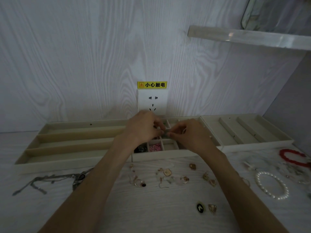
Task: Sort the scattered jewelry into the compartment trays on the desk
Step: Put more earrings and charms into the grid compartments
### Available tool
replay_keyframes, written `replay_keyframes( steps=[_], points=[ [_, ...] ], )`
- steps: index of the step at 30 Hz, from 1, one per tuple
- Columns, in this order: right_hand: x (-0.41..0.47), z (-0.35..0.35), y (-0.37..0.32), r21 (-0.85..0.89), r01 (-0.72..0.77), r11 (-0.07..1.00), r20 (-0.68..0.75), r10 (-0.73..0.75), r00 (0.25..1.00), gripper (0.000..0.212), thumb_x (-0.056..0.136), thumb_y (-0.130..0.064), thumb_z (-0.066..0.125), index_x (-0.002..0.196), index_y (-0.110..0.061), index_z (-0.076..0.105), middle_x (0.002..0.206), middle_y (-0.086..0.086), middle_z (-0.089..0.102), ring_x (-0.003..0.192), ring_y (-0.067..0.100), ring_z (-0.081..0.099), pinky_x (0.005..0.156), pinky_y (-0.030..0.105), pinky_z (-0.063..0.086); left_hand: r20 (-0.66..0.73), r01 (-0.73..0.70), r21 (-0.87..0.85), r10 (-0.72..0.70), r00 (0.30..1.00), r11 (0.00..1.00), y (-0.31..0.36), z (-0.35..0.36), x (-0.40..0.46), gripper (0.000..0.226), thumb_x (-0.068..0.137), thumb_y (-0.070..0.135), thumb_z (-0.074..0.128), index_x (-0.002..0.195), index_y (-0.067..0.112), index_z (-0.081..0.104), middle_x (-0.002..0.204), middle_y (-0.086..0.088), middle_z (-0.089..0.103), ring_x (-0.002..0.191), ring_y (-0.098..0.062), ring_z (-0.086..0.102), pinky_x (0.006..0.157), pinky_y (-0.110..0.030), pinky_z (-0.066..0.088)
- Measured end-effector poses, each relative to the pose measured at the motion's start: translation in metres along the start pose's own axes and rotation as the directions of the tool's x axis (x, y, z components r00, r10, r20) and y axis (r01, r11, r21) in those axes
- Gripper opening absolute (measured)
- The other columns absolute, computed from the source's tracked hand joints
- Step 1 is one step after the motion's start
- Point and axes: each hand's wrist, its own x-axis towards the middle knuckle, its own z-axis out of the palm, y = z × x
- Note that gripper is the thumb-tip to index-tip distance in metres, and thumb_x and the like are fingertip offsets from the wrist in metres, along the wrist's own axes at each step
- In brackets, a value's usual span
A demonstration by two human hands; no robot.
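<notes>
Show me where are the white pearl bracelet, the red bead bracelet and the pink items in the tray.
White pearl bracelet (284, 187): head view, on the beads of its right side.
Red bead bracelet (286, 157): head view, on its left curve.
Pink items (155, 147): head view, on their middle.

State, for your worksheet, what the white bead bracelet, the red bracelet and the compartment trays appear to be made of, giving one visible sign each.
White bead bracelet: pearl or imitation pearl, judging by its round glossy beads. Red bracelet: probably coral, glass or plastic beads; matt red and lumpy, too blurred to settle. Compartment trays: seemingly velvet or fabric-covered board, shown by the dull beige, non-reflective walls.
</notes>
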Motion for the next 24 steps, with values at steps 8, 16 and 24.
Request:
replay_keyframes(
  steps=[8, 16, 24],
  points=[
    [0.0, 0.002, -0.001, -0.026, 0.004, 1.0, -0.01, -0.005, 1.0, 0.013, 0.084, -0.03, 0.066, 0.086, -0.021, 0.076, 0.063, -0.011, 0.062, 0.054, 0.0, 0.052, 0.053, 0.019, 0.037, 0.009, 0.024, -0.057, -0.023, 1.0, 0.998, -0.004, -0.018, 0.002, 0.014, 0.085, 0.023, 0.065, 0.09, 0.034, 0.072, 0.094, 0.01, 0.064, 0.073, -0.002, 0.053, 0.073, -0.027, 0.046],
    [0.003, -0.022, -0.001, 0.064, -0.035, 0.997, -0.18, 0.046, 0.983, 0.024, 0.094, -0.033, 0.051, 0.083, -0.028, 0.071, 0.069, -0.016, 0.06, 0.063, -0.002, 0.054, 0.058, 0.016, 0.037, 0.095, -0.004, 0.03, 0.001, 0.995, 1.0, 0.003, -0.019, 0.0, 0.034, 0.091, 0.01, 0.049, 0.101, 0.034, 0.071, 0.094, 0.004, 0.053, 0.091, -0.013, 0.049, 0.081, -0.033, 0.048],
    [-0.003, -0.009, -0.008, -0.186, 0.017, 0.982, -0.032, -0.024, 0.999, 0.06, 0.098, -0.046, 0.029, 0.078, -0.01, 0.073, 0.069, 0.005, 0.062, 0.058, 0.013, 0.056, 0.064, 0.032, 0.046, 0.208, -0.019, 0.197, -0.023, 0.978, 0.98, 0.009, -0.019, -0.005, 0.041, 0.09, 0.009, 0.046, 0.113, 0.036, 0.066, 0.121, 0.001, 0.052, 0.114, -0.019, 0.037, 0.091, -0.036, 0.04]
  ],
)
